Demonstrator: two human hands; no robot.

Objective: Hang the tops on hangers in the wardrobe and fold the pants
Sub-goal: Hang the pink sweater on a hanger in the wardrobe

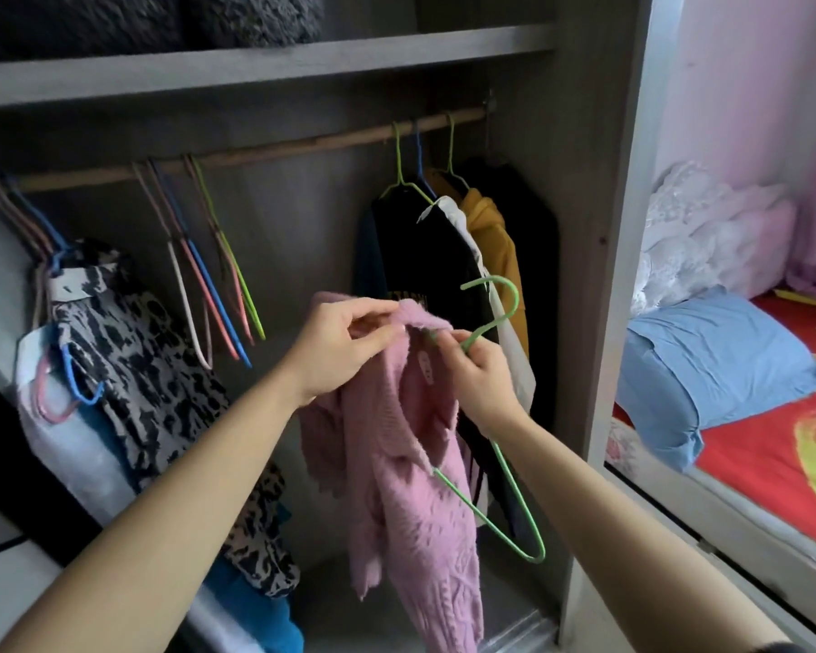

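I face the open wardrobe [585,228], whose rail [255,155] has a free gap between the bare hangers [208,304] and the hung tops [425,256]. The pink sweater [411,487] hangs bunched in mid-air before it, neckline up at my hands. The green hanger [514,492] looks only half in: one shoulder loops out bare on the right. My left hand [345,351] pinches the neckline; my right hand [481,379] pinches the hanger's neck beside the collar. I judge I should stretch the neck opening, slide the bare shoulder inside, level the knit, then hook the rail.
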